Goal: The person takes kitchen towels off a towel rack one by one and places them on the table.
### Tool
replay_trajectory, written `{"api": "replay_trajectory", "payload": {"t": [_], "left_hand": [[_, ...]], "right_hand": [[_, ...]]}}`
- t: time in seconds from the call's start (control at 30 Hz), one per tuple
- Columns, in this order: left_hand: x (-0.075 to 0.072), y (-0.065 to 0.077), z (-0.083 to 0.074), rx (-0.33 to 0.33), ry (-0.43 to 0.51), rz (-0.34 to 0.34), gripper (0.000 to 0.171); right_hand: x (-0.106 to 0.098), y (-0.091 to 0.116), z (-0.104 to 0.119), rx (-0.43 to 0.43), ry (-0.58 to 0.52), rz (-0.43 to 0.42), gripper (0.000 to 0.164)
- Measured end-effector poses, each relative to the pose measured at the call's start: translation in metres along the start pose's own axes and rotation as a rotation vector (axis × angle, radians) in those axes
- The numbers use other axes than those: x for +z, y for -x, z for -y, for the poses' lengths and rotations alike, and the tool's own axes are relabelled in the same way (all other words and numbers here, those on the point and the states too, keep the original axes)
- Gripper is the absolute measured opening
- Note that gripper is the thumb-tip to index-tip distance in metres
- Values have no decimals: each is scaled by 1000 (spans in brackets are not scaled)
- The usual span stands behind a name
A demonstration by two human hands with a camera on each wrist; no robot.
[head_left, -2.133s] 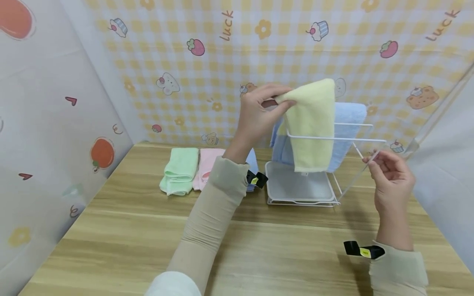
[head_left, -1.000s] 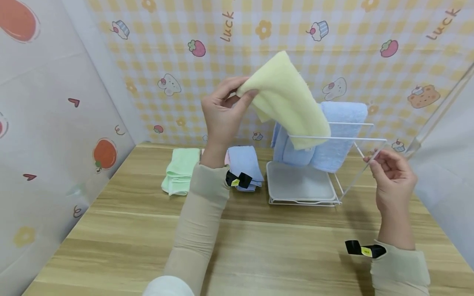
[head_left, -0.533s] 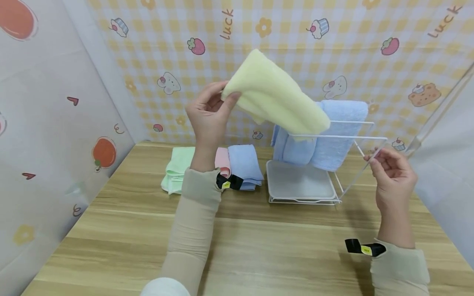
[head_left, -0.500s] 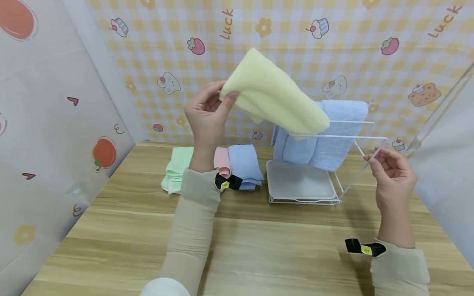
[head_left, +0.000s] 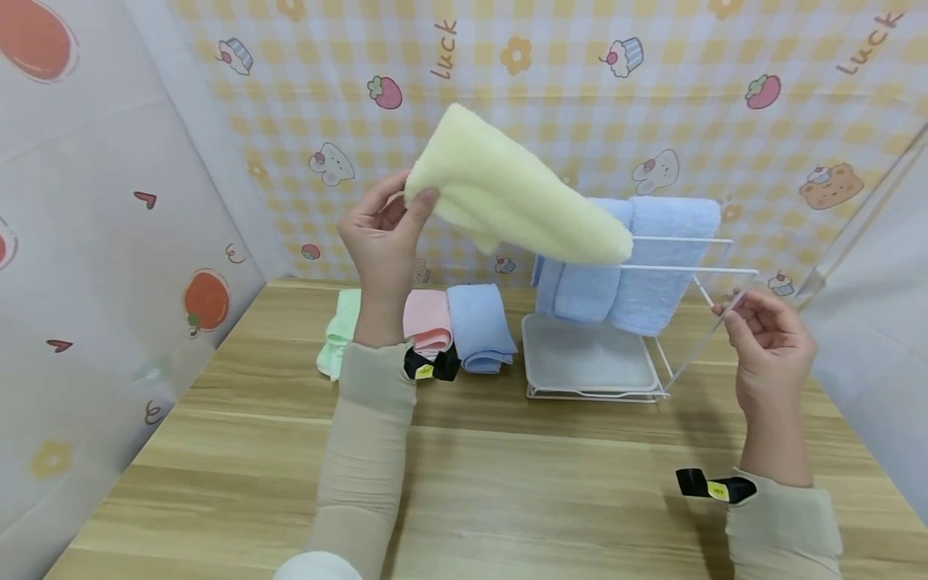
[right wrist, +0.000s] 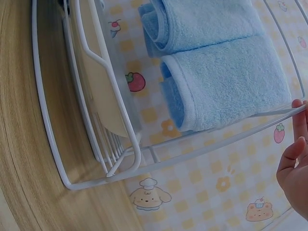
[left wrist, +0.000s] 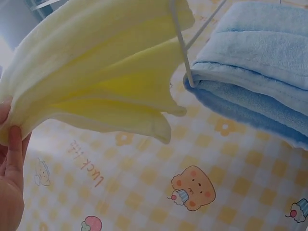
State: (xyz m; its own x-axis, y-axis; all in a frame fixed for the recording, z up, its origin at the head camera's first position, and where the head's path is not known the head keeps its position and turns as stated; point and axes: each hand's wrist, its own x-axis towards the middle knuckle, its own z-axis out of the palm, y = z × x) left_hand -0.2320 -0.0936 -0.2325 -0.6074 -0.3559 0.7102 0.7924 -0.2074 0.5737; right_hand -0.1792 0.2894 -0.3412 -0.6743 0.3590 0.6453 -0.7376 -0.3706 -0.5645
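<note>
- A pale yellow towel (head_left: 507, 185) stretches through the air at a slant, one end raised in a person's grasp, the other low at the bars of a white wire rack (head_left: 696, 269); whether that lower end rests on the wire cannot be told.
- The left hand (head_left: 380, 246) pinches the towel's near edge between thumb and fingers, the cloth fanning into loose folds below, as the left wrist view shows.
- The right hand (head_left: 770, 350), across the scene, pinches the rack's slanting side wire between thumb and fingertips.
- Two folded blue towels (head_left: 660, 298) hang side by side on the rack, just beyond the yellow cloth.
- Beneath them, a shallow grey tray (head_left: 587, 354) sits in the rack's base.
- To the rack's left, three folded cloths line the table: a green cloth (head_left: 339, 338), partly hidden by the left arm, a pink cloth (head_left: 428, 310) and a blue cloth (head_left: 478, 322).
- Beige sleeves (head_left: 362, 451) cover both forearms, each wrist bearing a black strap (head_left: 692, 483) with a yellow label.
- The wood-grain table (head_left: 522, 491) meets a yellow-checked backdrop (head_left: 551, 97) printed with strawberries, cupcakes, flowers and the word "luck."
</note>
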Motion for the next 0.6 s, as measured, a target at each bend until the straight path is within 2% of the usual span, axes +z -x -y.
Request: {"api": "replay_trajectory", "payload": {"t": [0.43, 0.6], "left_hand": [[-21, 0, -3, -24, 22, -36, 20], [-32, 2, -4, -19, -66, 7, 18]], "right_hand": [[0, 0, 0, 3, -14, -5, 29], [-1, 0, -1, 4, 1, -11, 28]]}}
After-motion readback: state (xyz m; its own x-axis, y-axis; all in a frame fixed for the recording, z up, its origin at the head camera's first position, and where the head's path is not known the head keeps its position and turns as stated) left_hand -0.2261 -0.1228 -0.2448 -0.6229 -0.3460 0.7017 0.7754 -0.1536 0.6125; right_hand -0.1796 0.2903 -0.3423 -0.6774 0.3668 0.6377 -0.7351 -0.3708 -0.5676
